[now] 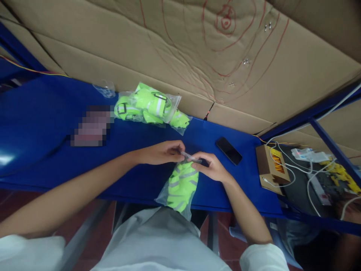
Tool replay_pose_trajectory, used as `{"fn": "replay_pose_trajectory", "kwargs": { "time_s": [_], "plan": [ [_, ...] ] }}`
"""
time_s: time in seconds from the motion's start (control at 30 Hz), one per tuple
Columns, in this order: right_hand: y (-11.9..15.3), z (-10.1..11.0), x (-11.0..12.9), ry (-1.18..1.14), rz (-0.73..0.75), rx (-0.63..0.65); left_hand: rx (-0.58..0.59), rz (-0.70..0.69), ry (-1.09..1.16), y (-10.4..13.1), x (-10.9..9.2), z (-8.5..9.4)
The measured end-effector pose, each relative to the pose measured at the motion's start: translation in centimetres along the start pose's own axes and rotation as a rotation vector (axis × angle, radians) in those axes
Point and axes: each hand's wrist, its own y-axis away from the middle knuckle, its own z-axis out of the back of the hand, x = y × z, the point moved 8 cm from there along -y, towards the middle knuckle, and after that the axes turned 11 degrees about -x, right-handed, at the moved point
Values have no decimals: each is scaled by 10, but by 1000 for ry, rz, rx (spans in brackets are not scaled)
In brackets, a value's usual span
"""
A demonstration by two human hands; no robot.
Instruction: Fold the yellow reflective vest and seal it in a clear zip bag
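A clear plastic bag (pixel 182 184) with a folded lime-yellow item with grey stripes inside hangs over the table's front edge, close to my body. My left hand (pixel 169 151) pinches the left part of the bag's top edge. On the right part of that edge, my right hand (pixel 210 164) is closed with fingers and thumb together. Behind my hands lie several bagged lime-yellow straps (pixel 150 105) with black buckles, against the cardboard wall.
On the blue table (pixel 135 184) are a black phone (pixel 229 150), a blurred-out item (pixel 93 128) and an empty clear bag (pixel 105 89). At right stand a cardboard box (pixel 266 165) and white cables (pixel 308 180). A person's hand (pixel 352 210) shows at far right.
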Motion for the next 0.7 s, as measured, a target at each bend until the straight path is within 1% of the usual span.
{"fn": "replay_pose_trajectory", "kwargs": {
  "time_s": [0.1, 0.17, 0.2, 0.27, 0.37, 0.4, 0.47, 0.57, 0.63, 0.7],
  "plan": [
    [-3, 5, -11, 19, -70, 100, -65, 72, 277, -2, 13, -10],
    [-6, 12, -18, 13, -100, 86, -133, 85, 395, -4, 15, -11],
    [-7, 16, -22, 12, -105, 47, -170, 85, 433, -4, 16, -9],
    [-8, 23, -27, 28, -94, -74, -241, 80, 483, -6, 19, -4],
    [-4, 25, -23, 99, -35, -242, -331, 72, 561, -6, 26, 4],
    [-2, 24, -19, 123, -11, -272, -338, 86, 583, -5, 29, 4],
    [2, 20, -10, 149, 34, -294, -319, 163, 588, -3, 34, -2],
    [5, 16, -2, 165, 68, -282, -246, 285, 531, 3, 37, -17],
    [6, 13, -1, 227, 79, -242, -234, 298, 487, 7, 34, -22],
    [6, 6, -1, 315, 106, -159, -255, 275, 466, 9, 31, -22]
  ]
}}
